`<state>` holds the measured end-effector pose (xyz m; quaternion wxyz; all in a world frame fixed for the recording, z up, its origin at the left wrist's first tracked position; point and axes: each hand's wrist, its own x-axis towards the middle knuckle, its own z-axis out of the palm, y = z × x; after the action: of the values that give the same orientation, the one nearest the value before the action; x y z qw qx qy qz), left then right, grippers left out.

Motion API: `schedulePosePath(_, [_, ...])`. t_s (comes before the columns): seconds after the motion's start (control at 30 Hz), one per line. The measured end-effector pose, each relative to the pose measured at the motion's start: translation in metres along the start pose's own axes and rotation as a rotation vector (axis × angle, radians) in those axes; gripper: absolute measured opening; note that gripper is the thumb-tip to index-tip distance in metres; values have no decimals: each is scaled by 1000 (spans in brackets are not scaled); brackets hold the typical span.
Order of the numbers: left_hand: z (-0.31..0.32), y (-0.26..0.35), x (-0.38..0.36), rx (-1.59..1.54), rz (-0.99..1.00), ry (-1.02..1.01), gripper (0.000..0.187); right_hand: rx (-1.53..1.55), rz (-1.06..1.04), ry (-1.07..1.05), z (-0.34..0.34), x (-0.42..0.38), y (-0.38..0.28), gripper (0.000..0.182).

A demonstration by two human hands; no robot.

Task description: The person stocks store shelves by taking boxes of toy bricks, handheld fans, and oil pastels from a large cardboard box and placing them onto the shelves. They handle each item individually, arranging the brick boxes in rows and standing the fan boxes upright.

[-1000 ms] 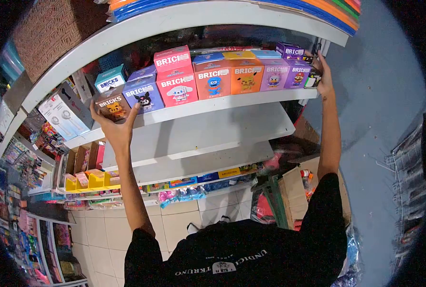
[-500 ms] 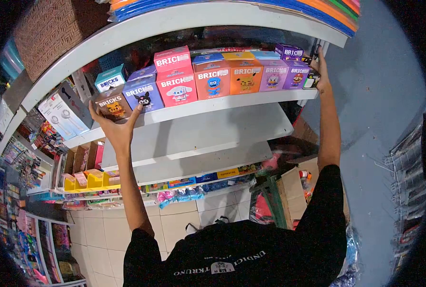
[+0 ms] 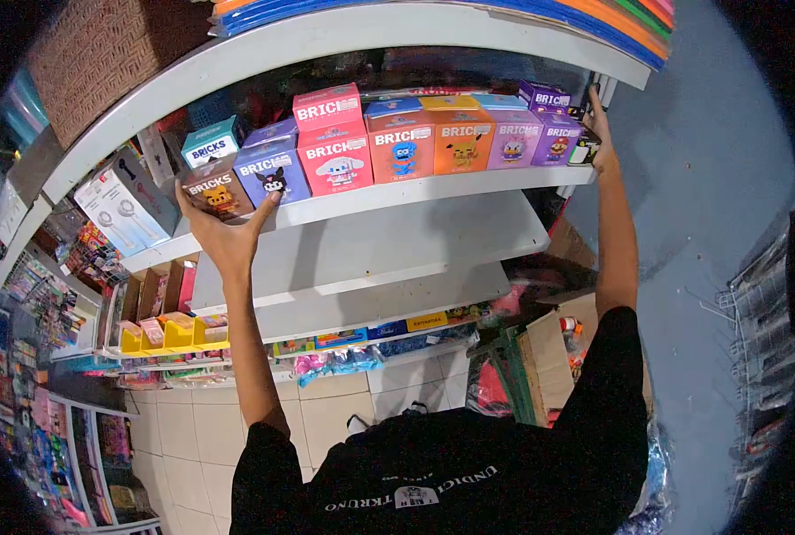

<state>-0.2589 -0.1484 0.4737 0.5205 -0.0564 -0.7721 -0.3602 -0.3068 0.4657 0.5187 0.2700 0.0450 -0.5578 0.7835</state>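
Note:
A row of coloured boxes marked BRICKS stands on the white shelf (image 3: 451, 184). At the row's left end, my left hand (image 3: 225, 242) is spread, its fingers along the left side of a brown box (image 3: 214, 196). The thumb rests on the lower front of the neighbouring purple box (image 3: 270, 169). My right hand (image 3: 603, 143) lies stretched along the right end, beside a small black box (image 3: 583, 150). Between the hands are a pink box (image 3: 336, 166) with another pink box (image 3: 328, 107) on top, a salmon box (image 3: 402, 153) and an orange box (image 3: 461, 147).
To the left stands a white box picturing shower heads (image 3: 128, 209). A woven brown basket (image 3: 90, 67) and stacked coloured sheets (image 3: 469, 13) sit on the shelf above. Lower down are a grey shelf (image 3: 370, 245), yellow bins (image 3: 174, 334) and cardboard (image 3: 544, 361).
My left hand has shifted slightly to the right, and the left boxes of the row have moved a little the same way. My right hand stays at the row's right end.

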Motion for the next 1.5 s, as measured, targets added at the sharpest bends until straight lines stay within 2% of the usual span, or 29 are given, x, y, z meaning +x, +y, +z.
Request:
schedulePosePath(0.07, [-1, 2, 1, -38, -14, -5, 127, -152, -20, -149, -38, 25, 17, 51])
schedulePosePath(0.13, [-2, 3, 1, -66, -23, -12, 127, -117, 23, -196, -31, 21, 13, 45])
schedulePosePath(0.2, [-2, 2, 2, -85, -27, -21, 127, 107, 128, -141, -11, 4, -1, 49])
schedulePosePath(0.27, [0, -3, 2, -58, -17, -19, 127, -51, 141, 10, 40, -34, -30, 49])
schedulePosePath(0.33, [-1, -3, 0, -16, -27, -18, 127, -183, 16, -18, 41, -35, -27, 45])
schedulePosePath(0.37, [-2, 1, -1, 11, -38, -18, 127, -232, -117, -119, 17, -22, -10, 43])
schedulePosePath(0.43, [-3, 3, -1, 43, -47, -16, 126, -256, -193, -223, -17, 2, 7, 42])
schedulePosePath(0.5, [-2, 2, -2, 58, -47, -14, 126, -190, -44, -189, -25, 11, 8, 45])
schedulePosePath(0.57, [-2, 2, -1, 63, -43, -15, 127, -76, 162, -65, 2, -4, -12, 51])
schedulePosePath(0.63, [-4, 1, -1, 79, -32, -11, 127, -61, 152, -37, 12, -10, -12, 55])
schedulePosePath(0.7, [-2, -1, -1, 99, -10, -2, 128, -166, -115, -136, -7, -4, 3, 58])
schedulePosePath(0.73, [-1, -2, -1, 110, 0, 15, 128, -87, -15, -135, -12, 1, 4, 55])
schedulePosePath(0.9, [-4, 1, 0, 102, -22, -8, 128, -78, 186, -133, -28, 26, 7, 52])
schedulePosePath(1.0, [-5, 3, 0, 87, -39, -18, 128, -121, 56, -54, -25, 29, 6, 50])
schedulePosePath(1.13, [-5, 4, 0, 77, -35, -19, 129, -278, -142, -225, -23, 6, 8, 49])
schedulePosePath(1.2, [-6, 3, 1, 76, -31, -21, 129, -232, -94, -224, -16, 0, 4, 49])
schedulePosePath(1.27, [-6, 3, 1, 78, -20, -24, 128, -157, 28, -158, -7, -4, -3, 49])
schedulePosePath(1.37, [-5, -1, -1, 69, -20, -12, 127, -128, 88, -24, 12, -13, -12, 47])
schedulePosePath(1.43, [-5, 0, -2, 98, -20, -12, 127, -156, -30, -62, 5, -8, -4, 47])
schedulePosePath(1.5, [-7, 1, -1, 52, -25, -19, 125, -144, -57, -87, 7, -10, -3, 48])
